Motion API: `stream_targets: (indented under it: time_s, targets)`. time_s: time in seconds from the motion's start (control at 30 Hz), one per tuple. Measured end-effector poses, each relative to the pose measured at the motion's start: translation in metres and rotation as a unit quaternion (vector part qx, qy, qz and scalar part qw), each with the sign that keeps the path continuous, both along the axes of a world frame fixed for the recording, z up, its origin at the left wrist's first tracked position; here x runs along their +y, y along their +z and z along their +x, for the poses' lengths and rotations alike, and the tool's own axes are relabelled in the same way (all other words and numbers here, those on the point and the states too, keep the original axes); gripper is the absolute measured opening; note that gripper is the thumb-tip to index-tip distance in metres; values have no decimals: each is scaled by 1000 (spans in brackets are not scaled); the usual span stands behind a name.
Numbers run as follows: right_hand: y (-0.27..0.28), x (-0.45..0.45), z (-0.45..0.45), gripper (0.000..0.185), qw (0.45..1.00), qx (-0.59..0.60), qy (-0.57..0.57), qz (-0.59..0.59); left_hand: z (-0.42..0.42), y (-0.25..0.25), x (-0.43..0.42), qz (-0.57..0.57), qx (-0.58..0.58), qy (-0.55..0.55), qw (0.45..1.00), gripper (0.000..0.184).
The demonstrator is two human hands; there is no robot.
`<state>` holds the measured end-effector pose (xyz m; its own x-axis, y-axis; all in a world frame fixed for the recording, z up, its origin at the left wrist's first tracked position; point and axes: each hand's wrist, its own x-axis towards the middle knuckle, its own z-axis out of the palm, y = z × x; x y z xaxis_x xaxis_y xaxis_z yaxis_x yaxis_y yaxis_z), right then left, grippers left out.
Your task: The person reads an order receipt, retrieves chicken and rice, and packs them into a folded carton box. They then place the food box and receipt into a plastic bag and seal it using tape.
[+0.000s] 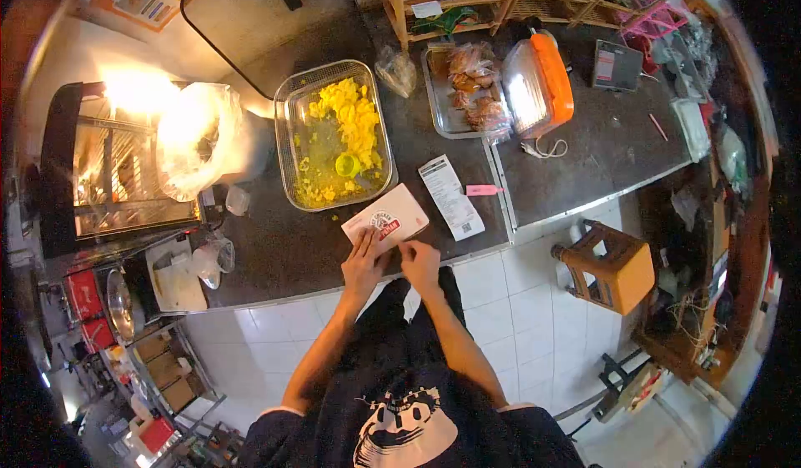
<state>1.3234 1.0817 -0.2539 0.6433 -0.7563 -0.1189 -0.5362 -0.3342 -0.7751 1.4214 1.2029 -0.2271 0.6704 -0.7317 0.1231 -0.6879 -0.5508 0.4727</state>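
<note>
A white box with red print (pixel 399 209) lies tilted on the dark counter, near its front edge. My left hand (pixel 362 261) rests on the box's near left part, fingers stretched over its top. Close to the box's near right side is my right hand (pixel 420 265), its fingers curled; whether they pinch the box's edge is too small to tell. Behind the box stands a wire-mesh tray (pixel 288 153) with yellow food (pixel 355 118) and a small yellow-green cup (pixel 347 165). A printed receipt (pixel 451 197) and a pink marker (pixel 482 190) lie to the right.
A clear container (pixel 442 101) holds bagged brown food beside an orange-rimmed container (pixel 546 80). A lit glass warmer (pixel 117 168) stands left. Plastic bags (pixel 213 258) lie near the left front edge. An orange stool (pixel 622 272) is on the floor, right.
</note>
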Motion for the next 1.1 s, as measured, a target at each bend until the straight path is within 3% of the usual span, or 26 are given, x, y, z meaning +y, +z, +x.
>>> stream_targets:
  time_s: [0.07, 0.1, 0.17, 0.3, 0.37, 0.47, 0.57, 0.6, 0.63, 0.7, 0.73, 0.77, 0.8, 0.83, 0.9, 0.97, 1.1]
  targets:
    - [-3, -15, -10, 18, 984, -41, 35, 169, 2, -7, -1, -29, -4, 2, 1000, 56]
    - [-7, -17, -5, 18, 986, -40, 31, 157, 3, -8, 0, -20, -15, -3, 1000, 56]
    - [-30, -12, 4, 22, 999, -31, 18, 15, 5, -12, 3, -18, -23, -9, 1000, 56]
    - [-41, -5, 4, 21, 993, -12, -17, 114, 12, -11, 8, -18, -27, -24, 999, 62]
    - [-57, -2, 4, 24, 997, -58, -29, 41, 14, -9, 9, 0, -32, -38, 999, 57]
    - [-51, -19, 5, 27, 996, 56, -54, -54, 17, -5, 8, -25, -30, -48, 998, 59]
    - [-17, -41, -6, 34, 993, 81, -68, -56, 18, 2, 8, -30, -24, -56, 998, 61]
    - [-7, -50, -11, 39, 989, 119, -80, 44, 19, 7, 8, -25, -25, -55, 998, 63]
    - [4, -59, -15, 39, 989, 112, -94, 40, 20, 10, 7, -20, -26, -55, 998, 64]
    - [26, -86, -28, 44, 960, 23, -221, -172, 22, 18, 4, 20, -50, -41, 998, 92]
    - [25, -101, -36, 50, 953, 45, -208, -216, 20, 32, -2, 47, -57, -21, 997, 103]
    - [18, -111, -40, 52, 949, 67, -215, -220, 20, 25, -8, 38, -11, 7, 999, 110]
    - [-2, -120, -43, 53, 963, 65, -230, -122, 23, 14, -10, 33, 36, 34, 998, 117]
    - [-25, -126, -46, 54, 968, 58, -242, -23, 32, -5, -5, 22, 12, -2, 1000, 119]
    - [-44, -140, -55, 47, 982, 68, -165, 61, 33, -11, -13, 41, 26, -16, 999, 120]
    - [-56, -164, -81, 48, 986, 72, 57, 137, 20, 7, -24, 102, 45, 29, 993, 121]
    - [-19, -257, -167, 29, 984, -31, 174, 11, -17, -31, -9, 109, 9, 127, 986, 120]
